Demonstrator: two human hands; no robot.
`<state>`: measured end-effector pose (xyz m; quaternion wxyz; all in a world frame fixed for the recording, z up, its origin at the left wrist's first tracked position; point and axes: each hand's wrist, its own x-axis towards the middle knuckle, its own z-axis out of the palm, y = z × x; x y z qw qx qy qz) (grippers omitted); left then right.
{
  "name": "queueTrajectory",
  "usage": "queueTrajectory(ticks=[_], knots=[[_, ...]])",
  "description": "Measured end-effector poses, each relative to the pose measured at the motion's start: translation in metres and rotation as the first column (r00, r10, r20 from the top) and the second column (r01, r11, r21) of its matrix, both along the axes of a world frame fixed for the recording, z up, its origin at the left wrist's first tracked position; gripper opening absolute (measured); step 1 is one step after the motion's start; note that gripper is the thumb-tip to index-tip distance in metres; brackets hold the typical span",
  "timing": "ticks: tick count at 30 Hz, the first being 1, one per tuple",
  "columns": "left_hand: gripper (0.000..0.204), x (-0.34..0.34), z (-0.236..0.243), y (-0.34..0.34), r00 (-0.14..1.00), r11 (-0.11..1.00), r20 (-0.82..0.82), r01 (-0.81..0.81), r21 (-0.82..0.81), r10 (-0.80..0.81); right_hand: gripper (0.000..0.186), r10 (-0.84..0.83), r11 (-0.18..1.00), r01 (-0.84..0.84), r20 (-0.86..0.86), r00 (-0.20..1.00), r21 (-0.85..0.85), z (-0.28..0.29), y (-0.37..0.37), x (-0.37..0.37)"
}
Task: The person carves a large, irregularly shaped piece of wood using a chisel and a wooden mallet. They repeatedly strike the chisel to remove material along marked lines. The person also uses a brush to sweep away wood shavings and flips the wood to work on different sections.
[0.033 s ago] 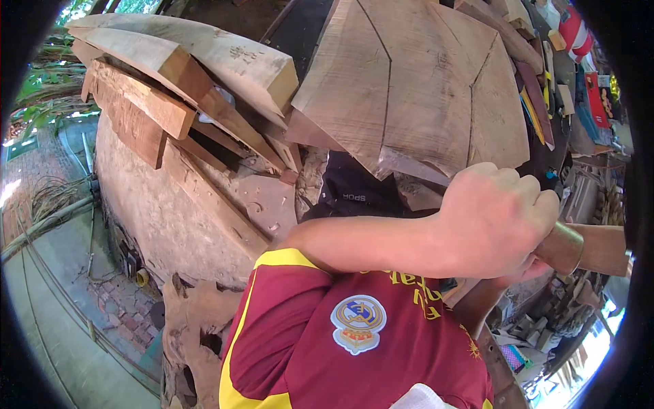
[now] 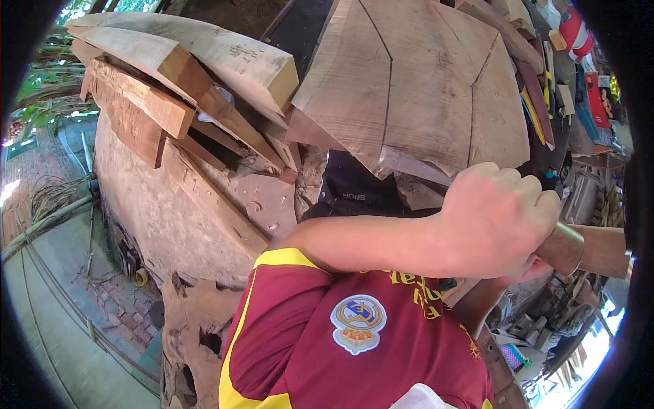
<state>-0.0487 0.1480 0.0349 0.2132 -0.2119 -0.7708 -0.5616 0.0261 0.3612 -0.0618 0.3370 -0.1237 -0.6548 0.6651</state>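
Across my chest reaches my left arm, and my left hand is closed in a fist at the right. From the fist's far side a brown cylindrical piece sticks out, like a thick round tool handle. Beyond it, in line, runs a flat reddish-brown wooden bar up to the dark picture rim. My right hand lies beneath the left wrist, close to the cylinder's near end. Most of it is hidden by the left arm; only curled fingers show. Just above the fist is a wide board with dark pencilled lines.
At the left, several thick wooden beams lie stacked on a large pale worktop with scattered shavings. A gnarled wooden piece stands near my left side. Tools, a red box and offcuts crowd the right.
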Motion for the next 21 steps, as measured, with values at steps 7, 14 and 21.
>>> queueTrajectory(ticks=[7,14,21], knots=[[0.044,-0.003,-0.002,0.008,0.998,0.997,-0.021,-0.057,-0.044,0.056,0.053,-0.040,0.998,0.043,-0.079,0.996,0.040,0.038,-0.007,-0.008],[0.027,0.000,-0.004,0.012,0.986,0.986,-0.093,-0.147,-0.076,0.140,0.058,-0.083,0.977,0.121,-0.209,0.974,0.177,0.067,0.003,-0.013],[0.026,0.002,-0.007,0.014,0.985,0.984,-0.109,-0.145,-0.106,0.134,0.057,-0.110,0.877,0.217,-0.261,0.959,0.428,0.059,-0.002,-0.014]])
